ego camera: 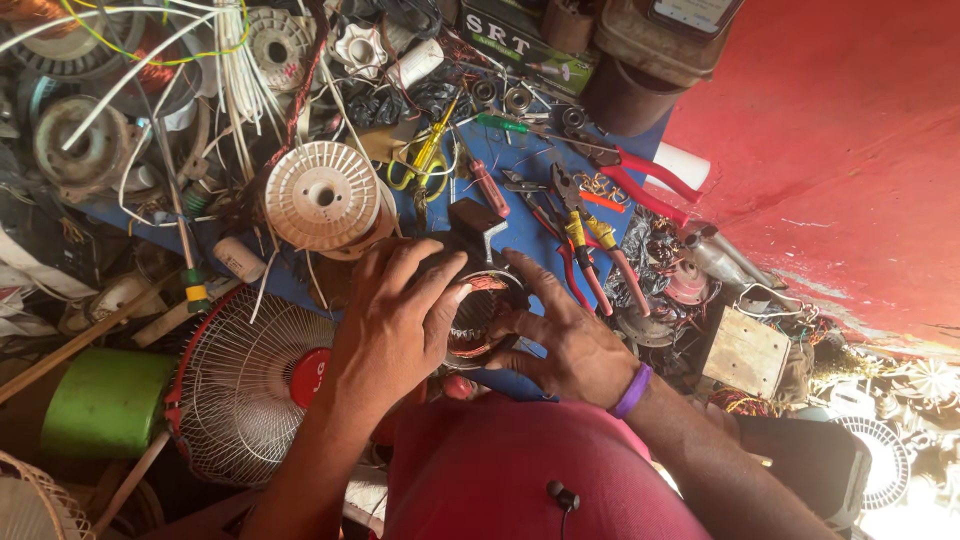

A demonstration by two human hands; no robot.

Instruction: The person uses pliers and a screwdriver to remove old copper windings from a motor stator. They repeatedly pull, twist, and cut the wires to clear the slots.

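While hands clasp it, stator (478, 310) shows copper windings.

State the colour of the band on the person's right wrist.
Purple; the wristband shows clearly in the head view, just behind the right hand.

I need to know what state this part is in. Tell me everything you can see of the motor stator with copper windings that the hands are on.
The motor stator is a dark metal ring with reddish copper coils around its inner opening. It lies flat on the blue worktop, opening upward, below a dark bracket. The left hand covers its left side; the right hand touches its right and lower edge. Much is hidden.
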